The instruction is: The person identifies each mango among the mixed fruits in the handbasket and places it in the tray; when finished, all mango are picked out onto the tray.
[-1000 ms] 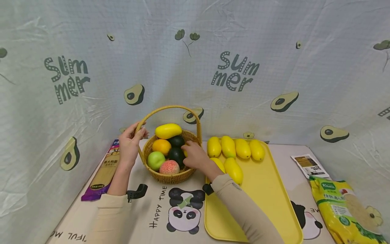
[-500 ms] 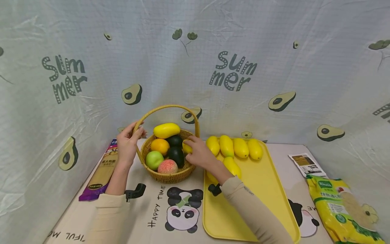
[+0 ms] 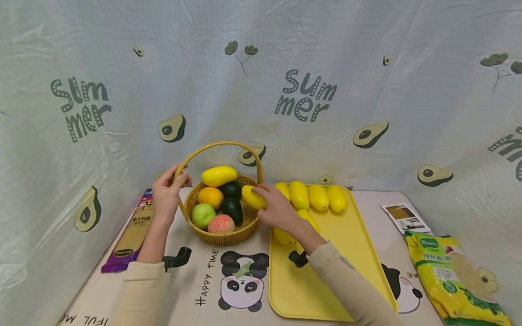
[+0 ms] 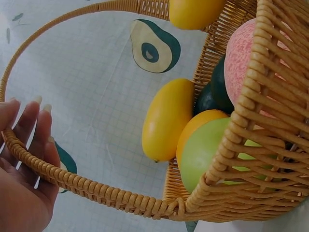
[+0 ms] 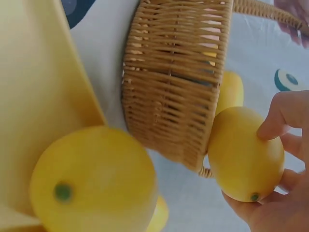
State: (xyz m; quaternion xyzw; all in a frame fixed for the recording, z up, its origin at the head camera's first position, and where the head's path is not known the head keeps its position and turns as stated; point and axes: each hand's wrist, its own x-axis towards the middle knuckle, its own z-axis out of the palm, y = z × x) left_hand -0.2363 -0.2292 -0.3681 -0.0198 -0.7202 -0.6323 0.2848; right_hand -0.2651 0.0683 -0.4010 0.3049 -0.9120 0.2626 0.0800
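Observation:
In the head view my left hand (image 3: 163, 199) holds the left side of the handle (image 3: 220, 144) of a wicker basket (image 3: 228, 238); the left wrist view shows thumb and fingers on either side of it. My right hand (image 3: 281, 210) grips a yellow mango (image 3: 253, 197) at the basket's right rim, thumb and fingers round it in the right wrist view. Inside the basket lie another mango (image 3: 219, 175), an orange (image 3: 210, 198), a green apple (image 3: 203, 216), a peach (image 3: 221, 224) and two dark green avocados (image 3: 231, 211). Several mangoes (image 3: 318, 198) rest on a yellow tray (image 3: 334, 280).
A pasta packet (image 3: 132, 231) lies left of the basket. At the right are a small white-and-brown sachet (image 3: 405, 217) and a yellow Knorr bag (image 3: 452, 276). A printed curtain (image 3: 310, 145) hangs behind the table.
The right hand has drawn the mango up and rightward from inside the basket to its right rim. The left hand keeps its hold on the handle. The head view has shifted slightly.

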